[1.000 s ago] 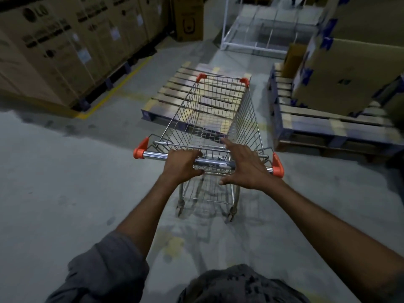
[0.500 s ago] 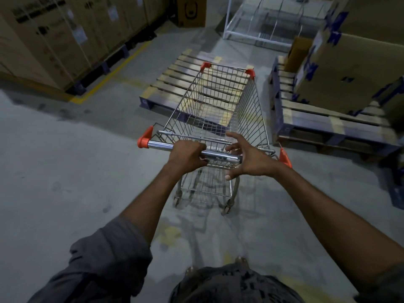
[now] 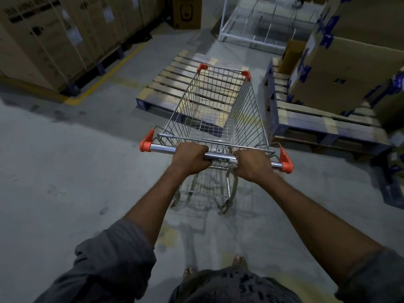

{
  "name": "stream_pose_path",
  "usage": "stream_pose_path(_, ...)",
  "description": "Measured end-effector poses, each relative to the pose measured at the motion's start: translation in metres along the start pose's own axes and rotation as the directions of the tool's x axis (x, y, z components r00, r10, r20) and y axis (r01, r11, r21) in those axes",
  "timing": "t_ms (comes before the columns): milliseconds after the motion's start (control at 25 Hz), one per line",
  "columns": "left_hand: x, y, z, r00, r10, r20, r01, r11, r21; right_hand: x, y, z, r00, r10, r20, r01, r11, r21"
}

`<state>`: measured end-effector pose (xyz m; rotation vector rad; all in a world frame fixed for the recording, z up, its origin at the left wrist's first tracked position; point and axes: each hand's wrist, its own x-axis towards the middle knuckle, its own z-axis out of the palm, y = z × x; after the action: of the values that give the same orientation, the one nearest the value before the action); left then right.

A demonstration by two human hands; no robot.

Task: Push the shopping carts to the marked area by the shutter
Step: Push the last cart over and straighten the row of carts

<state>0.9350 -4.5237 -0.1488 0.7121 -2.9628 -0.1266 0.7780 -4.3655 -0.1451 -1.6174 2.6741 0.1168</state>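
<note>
Hands: left hand [image 3: 190,158] and right hand [image 3: 251,164] each grip the handle [image 3: 219,156].
Cart [image 3: 249,114]: on the concrete floor [image 3: 65,171], facing a low pallet [image 3: 172,84], with a loaded pallet [image 3: 317,125] near its right side.
Risk: pushed straight ahead, the cart probably jams against the low pallet.

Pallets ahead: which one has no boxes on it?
The pallet straight ahead of the cart is bare; the right-hand pallet carries big cardboard boxes.
</note>
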Motion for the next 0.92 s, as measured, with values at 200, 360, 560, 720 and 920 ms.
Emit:
stream_pose_path(200, -0.011, 0.023, 0.001, 0.994, 0.112, -0.005, -0.111, 0.989, 0.1, -0.025, 0.01, 0.006, 0.994, 0.107, 0.003, -0.106, 0.994, -0.035)
stream_pose_path(360, -0.035, 0.048, 0.011, 0.991, 0.096, -0.094, -0.082, 0.986, 0.143, -0.056, 0.011, 0.009, 0.985, 0.161, -0.063, -0.163, 0.986, -0.029)
stream_pose_path(560, -0.065, 0.071, 0.03, 0.954, 0.104, -0.282, -0.082, 0.993, 0.088, -0.1, 0.007, 0.031, 0.945, 0.162, -0.283, -0.164, 0.986, 0.017)
stream_pose_path(720, -0.079, 0.097, 0.038, 0.922, 0.115, -0.37, -0.089, 0.992, 0.088, -0.129, 0.021, 0.042, 0.881, 0.127, -0.455, -0.147, 0.989, -0.01)
stream_pose_path(920, -0.109, 0.138, 0.032, 0.94, 0.143, -0.309, -0.153, 0.988, -0.006, -0.182, 0.036, 0.04, 0.905, 0.222, -0.364, -0.205, 0.975, 0.087)
